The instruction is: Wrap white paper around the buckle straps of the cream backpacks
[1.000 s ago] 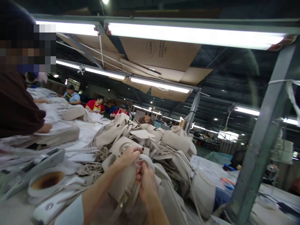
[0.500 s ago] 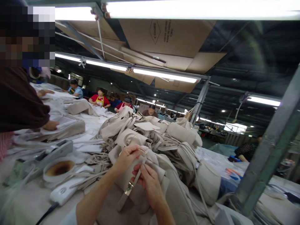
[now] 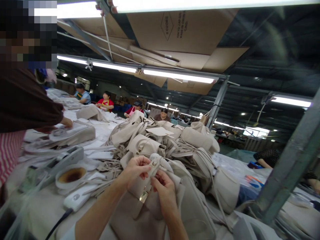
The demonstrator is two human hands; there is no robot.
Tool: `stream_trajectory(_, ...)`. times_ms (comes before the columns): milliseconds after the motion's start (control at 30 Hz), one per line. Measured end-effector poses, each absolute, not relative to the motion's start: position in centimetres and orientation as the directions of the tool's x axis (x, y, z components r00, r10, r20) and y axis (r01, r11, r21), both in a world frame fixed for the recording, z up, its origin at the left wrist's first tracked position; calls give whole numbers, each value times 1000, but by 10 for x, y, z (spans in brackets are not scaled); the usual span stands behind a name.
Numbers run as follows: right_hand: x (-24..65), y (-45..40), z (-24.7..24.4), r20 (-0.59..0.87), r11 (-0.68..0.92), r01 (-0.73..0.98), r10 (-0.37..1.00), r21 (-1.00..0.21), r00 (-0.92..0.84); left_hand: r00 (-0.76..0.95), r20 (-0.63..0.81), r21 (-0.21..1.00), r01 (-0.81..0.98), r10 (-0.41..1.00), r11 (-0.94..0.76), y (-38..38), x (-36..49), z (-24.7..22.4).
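Slanting down and slightly leftward from the fingertips, a pale strap (image 3: 139,207) is being held in front of the wearer, its long axis running from the gap between the two hands back toward the body. Its upper part is being pinched from the left by the left hand (image 3: 137,171), with thumb and fingers drawn close together beside a small metal fitting (image 3: 154,164). From the right, and slightly lower, the strap is being gripped by the right hand (image 3: 163,190), its thumb pressed in narrowly; the fingertips behind the strap are being hidden. Below both grips, a shiny gold-coloured clasp (image 3: 144,196) is being left uncovered on the strap, and it is being flanked more closely by the right hand than by the left. The loose lower end is being pointed toward the wearer, past the clasp. Beyond the hands, the view is being filled by a heap of beige bags (image 3: 197,138). Well to the left, a dish (image 3: 67,187) of brown liquid is being passed closely by neither hand.
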State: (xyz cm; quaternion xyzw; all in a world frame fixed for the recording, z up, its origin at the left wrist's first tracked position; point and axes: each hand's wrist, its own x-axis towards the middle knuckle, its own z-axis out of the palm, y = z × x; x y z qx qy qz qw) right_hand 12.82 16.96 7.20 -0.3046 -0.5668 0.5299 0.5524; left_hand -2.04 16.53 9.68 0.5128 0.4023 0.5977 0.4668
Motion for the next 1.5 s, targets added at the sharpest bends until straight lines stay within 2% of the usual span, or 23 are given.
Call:
stream_trajectory(167,119,176,65,267,232,-270,958,-934,-100,12,138,990,-16,990,-138,160,-28,93)
stream_trajectory(333,122,175,68,276,218,-302,947,-928,-163,67,49,997,60,997,-53,164,-28,94)
stream_trajectory(500,131,170,71,267,174,-336,929,-926,-256,158,36,998,47,987,-44,170,-24,95)
stream_trajectory(600,138,168,68,250,128,-354,913,-926,-322,141,97,994,31,985,-103,173,-17,93)
stream_trajectory(733,145,169,64,224,22,-493,908,-870,-355,50,275,957,85,960,-278,166,-3,92)
stream_trajectory(867,147,173,57,241,25,-527,907,-850,-346,-67,379,920,139,923,-367,152,5,90)
stream_trajectory(933,146,175,51,261,41,-538,903,-842,-340,-85,360,930,117,929,-350,150,5,85)
stream_trajectory(1033,144,176,43,295,96,-522,903,-848,-313,-54,260,965,29,964,-259,152,4,75)
stream_trajectory(1233,142,177,40,353,229,-381,888,-896,-295,13,77,984,-163,997,-74,158,1,62)
stream_trajectory(1367,137,179,39,384,299,-315,886,-901,-260,21,35,976,-218,999,-29,160,-4,61)
stream_trajectory(1500,128,181,37,344,270,-310,914,-912,-215,-16,51,972,-229,999,-53,159,-6,59)
